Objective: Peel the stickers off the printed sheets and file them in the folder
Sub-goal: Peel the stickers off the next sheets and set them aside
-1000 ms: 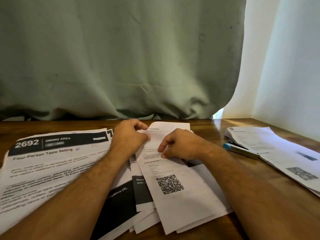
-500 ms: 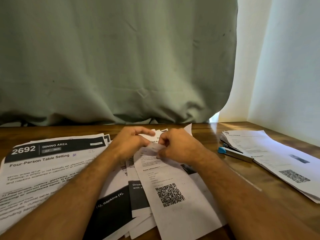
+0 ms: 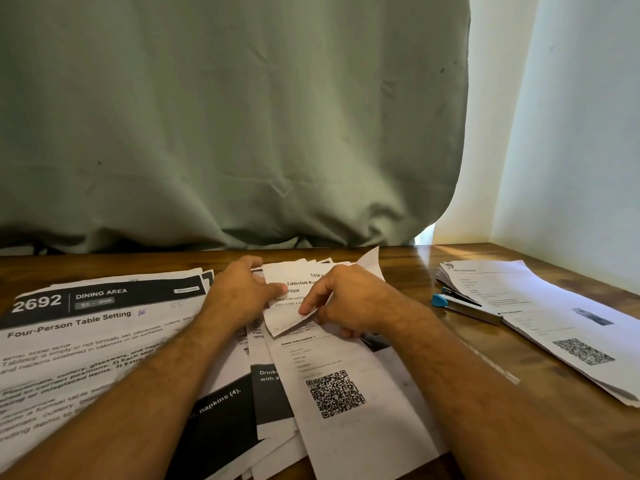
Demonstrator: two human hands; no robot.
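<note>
**Both hands on a printed strip over the sheet pile**

The left hand [image 3: 242, 296] and right hand [image 3: 349, 301] meet over the spread of printed sheets [image 3: 346, 410] at the middle of the wooden bench [image 3: 467, 358]. Each grip holds the same small printed strip [image 3: 294, 299]: the left thumb pinches its left edge, the right forefinger and thumb pinch its lower right corner. The strip is lifted slightly off the QR-coded sheet below. A large "2692 Dining Area" sheet [image 3: 97, 317] lies left. To the right, apart, a blue stapler [image 3: 460, 304] lies against another paper stack [image 3: 554, 317]. A green curtain [image 3: 225, 116] hangs behind.
</note>
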